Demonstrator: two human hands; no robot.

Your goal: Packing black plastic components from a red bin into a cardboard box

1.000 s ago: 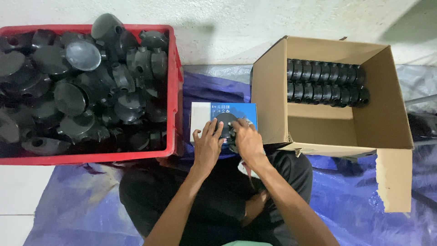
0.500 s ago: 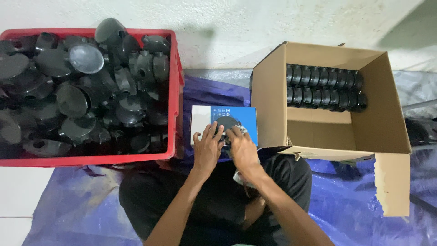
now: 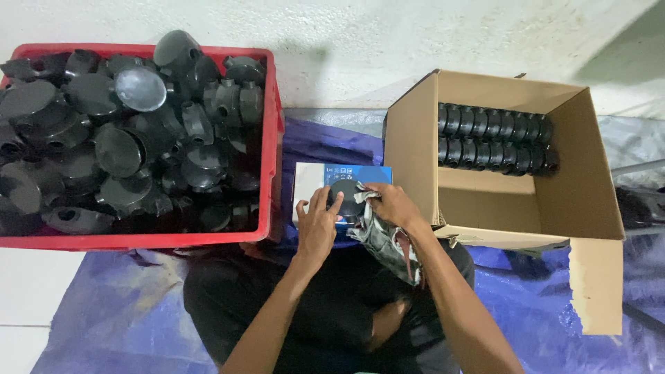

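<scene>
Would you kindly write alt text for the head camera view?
A seated person's left hand holds a round black plastic fitting while the right hand wipes it with a cloth, between a red crate of similar fittings and a cardboard box with neat rows.

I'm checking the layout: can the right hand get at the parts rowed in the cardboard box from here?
Probably yes. The right hand holds a rag beside the cardboard box, whose top is open, and nothing covers the rows of black parts inside. Only the near wall stands between.
</scene>
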